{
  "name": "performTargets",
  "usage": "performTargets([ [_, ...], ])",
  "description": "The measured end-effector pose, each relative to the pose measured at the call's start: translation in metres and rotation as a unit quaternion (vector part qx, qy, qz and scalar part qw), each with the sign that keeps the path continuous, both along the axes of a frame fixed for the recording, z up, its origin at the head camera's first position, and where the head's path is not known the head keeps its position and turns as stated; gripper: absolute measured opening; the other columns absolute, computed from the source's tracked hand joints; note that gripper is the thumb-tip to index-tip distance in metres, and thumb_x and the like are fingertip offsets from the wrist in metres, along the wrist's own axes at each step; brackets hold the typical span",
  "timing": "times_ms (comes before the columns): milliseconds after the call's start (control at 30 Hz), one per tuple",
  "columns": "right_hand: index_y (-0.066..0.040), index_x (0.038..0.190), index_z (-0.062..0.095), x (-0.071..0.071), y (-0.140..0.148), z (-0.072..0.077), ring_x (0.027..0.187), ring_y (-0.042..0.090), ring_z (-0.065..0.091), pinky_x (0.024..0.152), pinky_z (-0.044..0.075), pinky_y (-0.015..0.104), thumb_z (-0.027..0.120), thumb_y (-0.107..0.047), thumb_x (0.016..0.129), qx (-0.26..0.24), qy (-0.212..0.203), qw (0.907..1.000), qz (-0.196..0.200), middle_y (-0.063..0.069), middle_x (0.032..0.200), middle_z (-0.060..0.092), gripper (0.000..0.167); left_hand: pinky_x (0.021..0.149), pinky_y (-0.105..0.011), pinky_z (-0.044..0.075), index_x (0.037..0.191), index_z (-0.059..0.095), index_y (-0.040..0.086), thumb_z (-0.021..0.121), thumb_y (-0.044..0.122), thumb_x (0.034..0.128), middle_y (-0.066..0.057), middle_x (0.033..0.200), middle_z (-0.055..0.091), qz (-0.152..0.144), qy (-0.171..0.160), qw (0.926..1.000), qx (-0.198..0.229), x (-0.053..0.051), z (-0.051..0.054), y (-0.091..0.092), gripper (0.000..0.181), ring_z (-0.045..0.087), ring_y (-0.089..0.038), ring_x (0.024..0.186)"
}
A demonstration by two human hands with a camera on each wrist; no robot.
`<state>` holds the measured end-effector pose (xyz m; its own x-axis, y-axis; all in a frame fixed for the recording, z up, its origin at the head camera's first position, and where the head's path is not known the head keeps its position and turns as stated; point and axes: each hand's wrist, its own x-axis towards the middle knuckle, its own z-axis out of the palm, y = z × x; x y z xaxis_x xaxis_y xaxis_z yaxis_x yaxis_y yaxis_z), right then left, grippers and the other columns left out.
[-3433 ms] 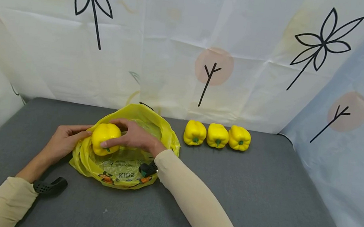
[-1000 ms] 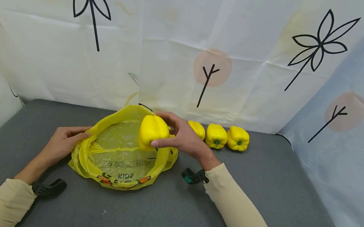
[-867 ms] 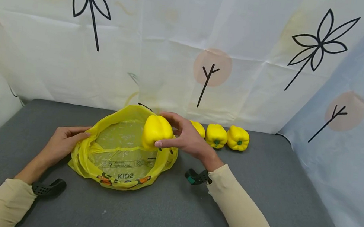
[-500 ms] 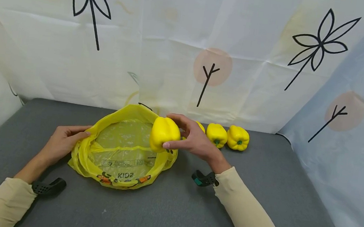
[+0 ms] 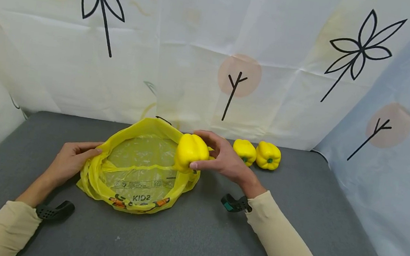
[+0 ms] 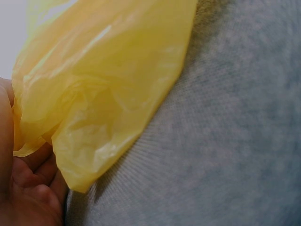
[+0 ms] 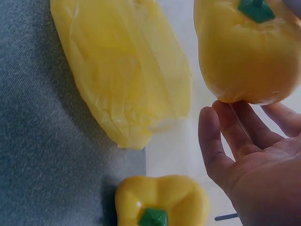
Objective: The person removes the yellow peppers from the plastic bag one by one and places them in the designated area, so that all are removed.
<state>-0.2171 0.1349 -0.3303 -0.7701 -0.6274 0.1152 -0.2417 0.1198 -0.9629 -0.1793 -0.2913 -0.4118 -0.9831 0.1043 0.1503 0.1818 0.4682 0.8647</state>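
Note:
A crinkled yellow plastic bag (image 5: 89, 180) lies with its mouth wide on the grey table. My left hand (image 5: 70, 161) pinches the bag's left rim; in the left wrist view the thin plastic (image 6: 108, 99) runs between thumb and fingers. Over the bag's right rim, a yellow bell pepper (image 5: 191, 151) is held up by my right hand (image 5: 226, 160), thumb on the near side. From the right wrist the held pepper (image 7: 249, 61) shows its green stem, with the fingertips touching its underside.
Two more yellow peppers stand side by side at the back of the table, one (image 5: 244, 151) close behind my right hand, another (image 5: 268, 155) beside it. A third is mostly hidden by that hand. A patterned white cloth (image 5: 191, 80) hangs behind the table.
From inside the bag's left part, the right hand has carried the pepper out to the right rim, lately drifting slowly rightward. The left hand has stayed at the left rim.

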Motion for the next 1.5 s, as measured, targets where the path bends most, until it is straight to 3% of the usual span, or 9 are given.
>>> performTargets([
  [33, -0.014, 0.153, 0.044, 0.000, 0.001, 0.000, 0.123, 0.030, 0.054, 0.098, 0.052, 0.045, 0.083, -0.012, 0.084, -0.001, -0.002, 1.0000, 0.000, 0.005, 0.147, 0.048, 0.079, 0.072, -0.018, 0.057, 0.139, 0.057, -0.008, 0.055, 0.025, 0.1073, -0.003, 0.125, 0.064, -0.001, 0.000, 1.0000, 0.000, 0.000, 0.000, 0.000, 0.046, 0.064, 0.007, 0.093],
  [200, -0.016, 0.153, 0.044, 0.002, 0.007, 0.000, 0.127, 0.029, 0.052, 0.099, 0.050, 0.045, 0.083, -0.012, 0.084, 0.002, -0.007, 0.9999, -0.009, 0.004, 0.149, 0.047, 0.079, 0.072, -0.018, 0.057, 0.140, 0.056, -0.008, 0.055, 0.024, 0.1075, -0.007, 0.126, 0.064, -0.003, 0.001, 1.0000, 0.003, 0.000, 0.000, 0.001, 0.046, 0.064, 0.006, 0.093],
  [267, -0.016, 0.153, 0.044, 0.002, 0.009, 0.000, 0.128, 0.029, 0.051, 0.100, 0.049, 0.045, 0.083, -0.013, 0.084, 0.006, -0.009, 0.9998, -0.014, 0.003, 0.150, 0.046, 0.079, 0.073, -0.019, 0.057, 0.139, 0.057, -0.008, 0.055, 0.026, 0.1072, 0.003, 0.123, 0.063, -0.002, 0.000, 1.0000, 0.002, 0.000, 0.001, 0.001, 0.047, 0.065, 0.005, 0.093],
  [333, -0.016, 0.153, 0.043, 0.003, 0.011, 0.000, 0.129, 0.029, 0.050, 0.100, 0.049, 0.045, 0.083, -0.013, 0.084, 0.009, -0.011, 0.9997, -0.017, 0.003, 0.150, 0.046, 0.080, 0.073, -0.019, 0.057, 0.140, 0.057, -0.008, 0.055, 0.026, 0.1073, 0.001, 0.124, 0.063, -0.002, 0.000, 1.0000, 0.002, 0.000, 0.001, 0.000, 0.047, 0.065, 0.005, 0.093],
  [533, -0.014, 0.154, 0.042, 0.004, 0.020, 0.000, 0.130, 0.028, 0.050, 0.105, 0.046, 0.048, 0.084, -0.015, 0.084, 0.013, -0.017, 0.9994, -0.029, 0.002, 0.150, 0.046, 0.082, 0.073, -0.019, 0.057, 0.139, 0.058, -0.007, 0.056, 0.027, 0.1067, 0.017, 0.116, 0.062, -0.001, 0.004, 1.0000, 0.000, 0.001, 0.001, 0.000, 0.047, 0.065, 0.005, 0.093],
  [733, -0.014, 0.154, 0.041, 0.006, 0.029, 0.001, 0.128, 0.029, 0.052, 0.102, 0.049, 0.044, 0.084, -0.016, 0.085, 0.009, -0.013, 0.9993, -0.033, 0.005, 0.150, 0.046, 0.082, 0.072, -0.019, 0.057, 0.139, 0.057, -0.008, 0.057, 0.027, 0.1067, 0.022, 0.113, 0.061, -0.002, 0.006, 1.0000, 0.004, 0.001, 0.000, 0.000, 0.048, 0.065, 0.005, 0.092],
  [900, -0.012, 0.153, 0.042, 0.009, 0.036, 0.003, 0.119, 0.034, 0.057, 0.094, 0.054, 0.041, 0.083, -0.013, 0.086, -0.008, -0.013, 0.9993, -0.034, 0.010, 0.147, 0.048, 0.079, 0.072, -0.019, 0.057, 0.139, 0.057, -0.008, 0.057, 0.028, 0.1066, 0.021, 0.114, 0.061, -0.002, 0.003, 1.0000, 0.004, 0.001, 0.000, 0.000, 0.048, 0.065, 0.005, 0.093],
  [1167, -0.008, 0.151, 0.044, 0.010, 0.046, 0.002, 0.119, 0.034, 0.056, 0.095, 0.053, 0.039, 0.083, -0.012, 0.085, -0.014, 0.013, 0.9976, -0.066, 0.010, 0.146, 0.047, 0.077, 0.072, -0.020, 0.057, 0.140, 0.057, -0.007, 0.057, 0.027, 0.1067, 0.017, 0.116, 0.062, -0.003, 0.003, 1.0000, 0.001, 0.001, -0.001, -0.001, 0.048, 0.065, 0.004, 0.093],
  [1500, -0.008, 0.153, 0.040, 0.015, 0.059, -0.005, 0.121, 0.035, 0.054, 0.095, 0.054, 0.037, 0.080, -0.009, 0.086, -0.023, -0.011, 0.9959, -0.087, 0.011, 0.148, 0.043, 0.078, 0.071, -0.021, 0.058, 0.140, 0.057, -0.007, 0.057, 0.027, 0.1068, 0.021, 0.114, 0.062, -0.007, 0.002, 0.9999, 0.008, 0.001, -0.001, -0.001, 0.048, 0.066, 0.003, 0.092],
])
